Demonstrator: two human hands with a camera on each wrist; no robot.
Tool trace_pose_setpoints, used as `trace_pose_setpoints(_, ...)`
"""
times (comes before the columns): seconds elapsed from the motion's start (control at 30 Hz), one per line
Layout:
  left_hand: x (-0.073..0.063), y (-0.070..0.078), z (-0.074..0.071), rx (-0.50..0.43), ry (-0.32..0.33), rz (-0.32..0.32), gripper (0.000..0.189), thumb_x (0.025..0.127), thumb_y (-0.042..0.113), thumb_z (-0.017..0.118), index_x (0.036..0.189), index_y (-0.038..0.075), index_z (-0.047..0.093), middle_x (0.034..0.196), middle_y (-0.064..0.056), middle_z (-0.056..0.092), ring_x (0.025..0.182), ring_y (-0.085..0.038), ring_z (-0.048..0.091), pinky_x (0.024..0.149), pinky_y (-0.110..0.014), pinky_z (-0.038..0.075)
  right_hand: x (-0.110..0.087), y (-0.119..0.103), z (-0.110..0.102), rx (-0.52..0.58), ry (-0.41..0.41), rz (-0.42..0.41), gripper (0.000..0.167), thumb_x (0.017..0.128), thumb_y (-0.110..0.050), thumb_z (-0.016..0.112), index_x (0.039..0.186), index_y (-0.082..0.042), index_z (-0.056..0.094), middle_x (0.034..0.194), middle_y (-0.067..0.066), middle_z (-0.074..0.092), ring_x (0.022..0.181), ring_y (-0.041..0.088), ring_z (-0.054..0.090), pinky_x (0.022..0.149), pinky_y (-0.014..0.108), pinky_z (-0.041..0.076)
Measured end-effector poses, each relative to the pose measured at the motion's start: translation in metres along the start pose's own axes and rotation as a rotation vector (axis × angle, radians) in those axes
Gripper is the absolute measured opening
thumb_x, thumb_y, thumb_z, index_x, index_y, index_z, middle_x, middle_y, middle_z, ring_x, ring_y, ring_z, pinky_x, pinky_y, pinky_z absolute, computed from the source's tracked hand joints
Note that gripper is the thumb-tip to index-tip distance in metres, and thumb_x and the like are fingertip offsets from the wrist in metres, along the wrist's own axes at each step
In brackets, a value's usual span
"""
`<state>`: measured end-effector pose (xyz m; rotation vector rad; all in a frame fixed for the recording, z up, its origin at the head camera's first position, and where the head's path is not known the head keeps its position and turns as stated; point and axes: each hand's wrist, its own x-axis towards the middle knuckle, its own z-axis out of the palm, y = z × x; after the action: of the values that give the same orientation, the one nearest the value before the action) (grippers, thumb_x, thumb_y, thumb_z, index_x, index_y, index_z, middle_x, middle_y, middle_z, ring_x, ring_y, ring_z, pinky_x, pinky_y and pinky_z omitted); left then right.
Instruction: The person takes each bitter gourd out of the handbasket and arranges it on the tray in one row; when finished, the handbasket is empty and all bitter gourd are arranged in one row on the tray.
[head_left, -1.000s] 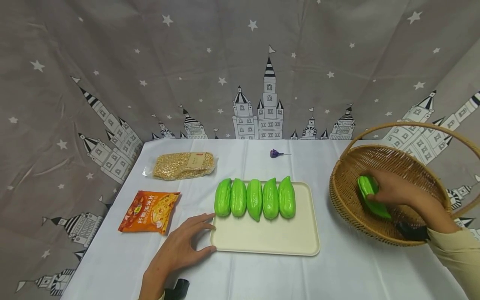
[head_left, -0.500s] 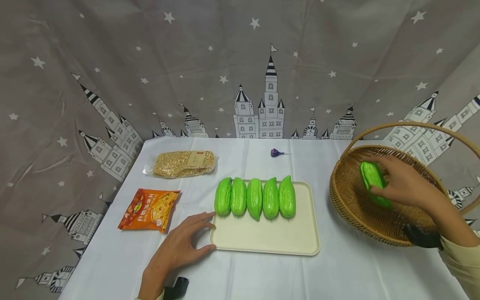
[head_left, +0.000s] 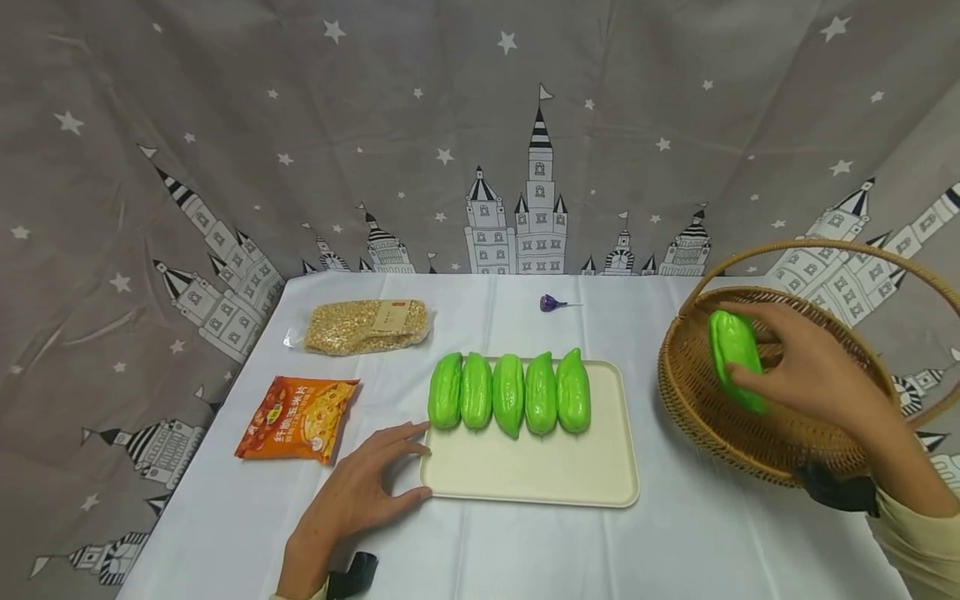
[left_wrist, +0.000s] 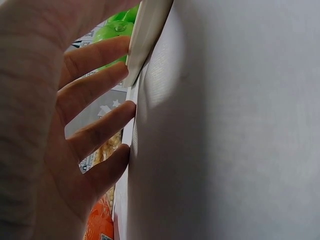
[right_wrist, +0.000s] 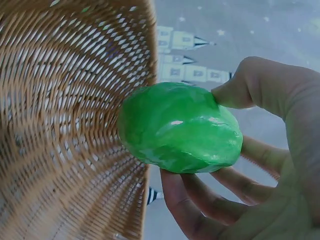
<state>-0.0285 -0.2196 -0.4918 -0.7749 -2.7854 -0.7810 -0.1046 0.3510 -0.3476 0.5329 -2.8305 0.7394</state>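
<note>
My right hand [head_left: 813,371] grips a glossy, ridged green gourd [head_left: 737,358] between thumb and fingers, over the wicker basket [head_left: 678,417] on the right. In the right wrist view the same gourd [right_wrist: 180,127] hangs beside the basket wall [right_wrist: 65,125], the fingers under it. A cream tray [head_left: 532,479] in the middle bears a row of several like gourds [head_left: 508,396] along its far side. At the tray's left edge rests my left hand [head_left: 360,483], fingers spread, thumb near the front corner. In the left wrist view, fingertips of the left hand [left_wrist: 85,110] touch the tray's edge [left_wrist: 145,40].
Left of the tray lies an orange snack packet [head_left: 298,419]. Behind it is a clear bag of grain [head_left: 367,327]. A small purple-wrapped lollipop [head_left: 551,303] lies beyond the tray. The basket's tall handle [head_left: 825,244] arches above it. A grey castle-print curtain [head_left: 337,125] hangs behind the white-covered table.
My right hand has lifted the green gourd up inside the basket, and it is now nearer the far left rim. The left hand has stayed at the tray's edge.
</note>
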Motion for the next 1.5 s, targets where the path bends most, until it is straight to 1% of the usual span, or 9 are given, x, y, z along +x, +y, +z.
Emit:
trace_pose_setpoints(0.3, 0.002, -0.001, 0.0, -0.007, -0.022, -0.008, 0.047, 0.081, 0.045, 0.094, 0.12, 0.025, 0.076, 0.154, 0.005, 0.062, 0.143, -0.027, 0.058, 0.114, -0.049, 0.049, -0.013, -0.027, 0.004, 0.115, 0.062, 0.079, 0.086, 0.081, -0.006, 0.091, 0.157, -0.007, 0.051, 0.142, 0.026, 0.059, 0.105, 0.043, 0.067, 0.067, 0.017, 0.052)
trace_pose_setpoints(0.43, 0.004, -0.001, 0.0, -0.005, -0.028, -0.021, 0.048, 0.08, 0.046, 0.094, 0.12, 0.027, 0.076, 0.154, 0.004, 0.062, 0.143, -0.027, 0.058, 0.114, -0.051, 0.05, -0.019, -0.042, 0.012, 0.186, 0.098, 0.074, 0.087, 0.082, -0.001, 0.089, 0.159, -0.011, 0.051, 0.143, 0.024, 0.059, 0.102, 0.013, 0.069, 0.07, 0.014, 0.057)
trace_pose_setpoints(0.53, 0.006, 0.0, -0.001, -0.012, -0.034, -0.027, 0.049, 0.08, 0.046, 0.095, 0.121, 0.027, 0.075, 0.155, 0.004, 0.062, 0.144, -0.027, 0.057, 0.115, -0.051, 0.05, -0.024, -0.053, 0.021, 0.242, 0.132, 0.057, 0.086, 0.083, 0.002, 0.088, 0.159, -0.015, 0.052, 0.143, 0.021, 0.06, 0.103, -0.013, 0.058, 0.078, 0.005, 0.054)
trace_pose_setpoints(0.63, 0.007, 0.0, -0.001, -0.015, -0.035, -0.023, 0.049, 0.08, 0.046, 0.095, 0.121, 0.026, 0.075, 0.155, 0.004, 0.061, 0.145, -0.027, 0.056, 0.116, -0.05, 0.05, -0.026, -0.062, 0.032, 0.258, 0.17, 0.04, 0.086, 0.083, 0.003, 0.087, 0.159, -0.017, 0.053, 0.145, 0.019, 0.061, 0.108, -0.017, 0.054, 0.084, 0.001, 0.05)
trace_pose_setpoints(0.97, 0.005, -0.001, 0.0, -0.014, -0.036, -0.034, 0.049, 0.079, 0.045, 0.095, 0.12, 0.026, 0.076, 0.155, 0.005, 0.061, 0.144, -0.026, 0.057, 0.115, -0.05, 0.05, -0.031, -0.084, 0.068, 0.355, 0.275, 0.014, 0.091, 0.079, 0.008, 0.089, 0.16, -0.013, 0.051, 0.143, 0.023, 0.064, 0.114, -0.012, 0.058, 0.089, 0.003, 0.051)
trace_pose_setpoints(1.1, 0.004, -0.001, -0.001, -0.008, -0.031, -0.028, 0.05, 0.079, 0.045, 0.095, 0.121, 0.025, 0.076, 0.155, 0.005, 0.061, 0.144, -0.025, 0.057, 0.114, -0.049, 0.051, -0.031, -0.09, 0.084, 0.373, 0.283, 0.033, 0.088, 0.081, 0.007, 0.088, 0.159, -0.011, 0.05, 0.136, 0.026, 0.066, 0.114, 0.02, 0.073, 0.09, 0.003, 0.05)
trace_pose_setpoints(1.2, 0.003, 0.0, -0.001, -0.007, -0.03, -0.025, 0.05, 0.079, 0.045, 0.095, 0.121, 0.025, 0.076, 0.155, 0.005, 0.061, 0.144, -0.025, 0.057, 0.115, -0.049, 0.05, -0.028, -0.094, 0.098, 0.363, 0.294, 0.011, 0.084, 0.083, 0.008, 0.086, 0.157, -0.005, 0.05, 0.139, 0.025, 0.064, 0.115, 0.042, 0.071, 0.093, 0.004, 0.05)
trace_pose_setpoints(1.4, 0.002, 0.0, -0.001, -0.002, -0.018, -0.017, 0.05, 0.079, 0.045, 0.095, 0.121, 0.025, 0.076, 0.155, 0.004, 0.061, 0.143, -0.026, 0.058, 0.114, -0.048, 0.05, -0.021, -0.097, 0.125, 0.372, 0.33, -0.053, 0.081, 0.085, 0.009, 0.081, 0.158, -0.003, 0.049, 0.145, 0.025, 0.06, 0.123, 0.044, 0.067, 0.097, 0.006, 0.05)
trace_pose_setpoints(1.5, 0.001, -0.001, 0.0, 0.0, -0.017, -0.016, 0.05, 0.079, 0.045, 0.095, 0.121, 0.025, 0.076, 0.155, 0.004, 0.061, 0.143, -0.025, 0.058, 0.114, -0.048, 0.051, -0.019, -0.098, 0.136, 0.375, 0.313, -0.041, 0.079, 0.087, 0.007, 0.079, 0.159, -0.004, 0.049, 0.146, 0.025, 0.06, 0.125, 0.046, 0.066, 0.096, 0.021, 0.059)
